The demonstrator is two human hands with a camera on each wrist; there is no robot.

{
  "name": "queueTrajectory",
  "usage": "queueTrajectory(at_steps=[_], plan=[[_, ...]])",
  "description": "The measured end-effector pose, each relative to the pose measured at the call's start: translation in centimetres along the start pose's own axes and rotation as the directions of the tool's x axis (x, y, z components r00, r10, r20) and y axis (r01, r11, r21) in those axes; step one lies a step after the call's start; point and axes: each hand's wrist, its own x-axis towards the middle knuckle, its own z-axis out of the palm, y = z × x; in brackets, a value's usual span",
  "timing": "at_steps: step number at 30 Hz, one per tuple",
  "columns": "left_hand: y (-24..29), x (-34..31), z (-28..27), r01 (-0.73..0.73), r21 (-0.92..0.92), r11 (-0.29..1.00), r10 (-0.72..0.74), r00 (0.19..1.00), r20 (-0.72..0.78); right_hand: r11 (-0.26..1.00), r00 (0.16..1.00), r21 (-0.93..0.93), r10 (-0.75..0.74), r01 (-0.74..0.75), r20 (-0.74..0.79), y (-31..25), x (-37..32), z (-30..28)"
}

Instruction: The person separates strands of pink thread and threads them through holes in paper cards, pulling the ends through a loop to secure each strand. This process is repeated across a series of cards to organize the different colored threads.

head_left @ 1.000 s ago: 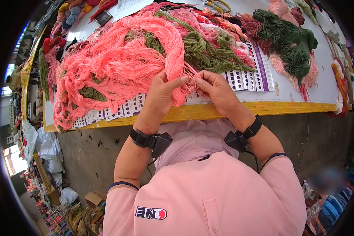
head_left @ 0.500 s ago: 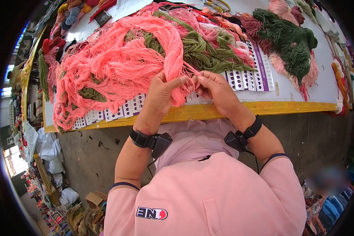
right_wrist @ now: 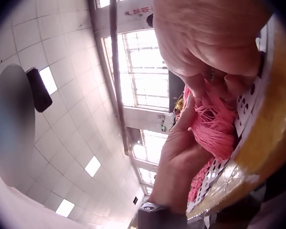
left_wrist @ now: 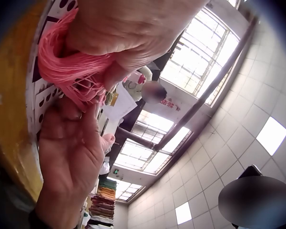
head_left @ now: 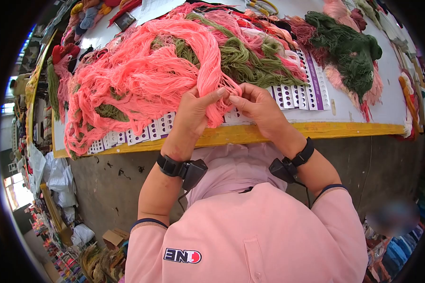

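Coral-pink yarn (head_left: 132,70) lies in a large loose heap, with one thick twisted end (head_left: 209,70) hanging toward the table's front edge. The left hand (head_left: 192,111) grips this end, its thumb across the strands. Close on its right, the right hand (head_left: 262,109) pinches a few thin strands between thumb and fingertips. In the left wrist view, the pink bundle (left_wrist: 62,57) bends through the left hand (left_wrist: 124,28), and the right hand (left_wrist: 69,148) meets it at the loose strands. The right wrist view shows tangled strands (right_wrist: 212,114) between both hands.
Olive yarn (head_left: 250,61) lies beside and under the pink. White punched cards (head_left: 301,89) stick out beneath. Dark green yarn (head_left: 347,52) rests on the right over pale pink yarn. Yellow tape (head_left: 335,129) covers the table's front edge. Scissors (head_left: 261,6) lie at the back.
The right hand's fingertips have moved slightly left, closer to the left thumb, and the thin strands that were stretched between the hands now curve in a looser loop. The left hand has hardly moved.
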Motion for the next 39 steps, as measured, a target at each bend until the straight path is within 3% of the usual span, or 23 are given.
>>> queueTrajectory(at_steps=[4,7,12,18,24,27,30,33,35,36,38,39], plan=[[-0.5,0.6,-0.9,0.022,-0.003,1.0,-0.022,1.0,-0.006,0.994,0.998,0.094,0.051,-0.049,-0.025,-0.1,-0.2,-0.4],[-0.4,0.5,-0.2,0.024,0.003,1.0,-0.024,0.999,-0.024,0.983,0.998,-0.171,-0.069,0.068,0.0,0.6,0.2,0.6],[-0.3,0.5,-0.7,0.017,-0.164,0.986,-0.023,0.999,-0.034,0.998,1.0,-0.066,-0.001,0.002,0.017,0.0,0.0,0.3],[0.0,-0.2,-0.6,-0.072,0.122,0.99,0.062,0.995,0.084,1.0,0.999,-0.015,0.006,-0.005,0.048,-0.3,-0.4,-0.1],[-0.3,-0.1,-0.5,-0.076,0.093,0.993,0.068,0.994,0.09,0.999,0.998,-0.044,-0.02,0.023,0.064,-0.1,-0.5,-0.5],[0.0,-0.3,0.0,-0.12,0.242,0.963,0.099,0.99,0.097,1.0,0.997,-0.028,-0.013,0.015,0.075,-0.1,-0.4,-0.6],[-0.5,-0.1,-0.6,-0.129,0.254,0.959,0.106,0.989,0.103,1.0,0.999,0.02,-0.009,0.008,0.053,0.2,-0.3,-0.8],[0.4,-0.8,-0.3,-0.06,0.019,0.998,0.059,0.998,0.032,0.993,0.999,0.115,0.02,-0.024,0.038,0.3,-0.1,-1.3],[2.9,-1.5,-1.2,0.019,0.19,0.982,-0.04,0.993,0.109,0.985,0.992,0.157,0.059,-0.076,0.113,0.1,-0.1,-2.6],[4.5,-2.1,-2.0,0.053,0.276,0.96,-0.094,0.986,0.137,0.996,0.996,-0.086,0.015,-0.008,0.084,-0.2,-0.5,-2.9],[7.4,-3.1,-3.8,0.129,0.59,0.797,-0.198,0.979,0.053,0.832,0.994,-0.544,-0.088,0.111,0.067,-2.3,-1.5,-3.0],[9.0,-3.5,-5.1,0.161,0.722,0.673,-0.234,0.972,0.001,0.795,0.993,-0.597,-0.059,0.108,0.101,-3.8,-1.9,-3.7]])
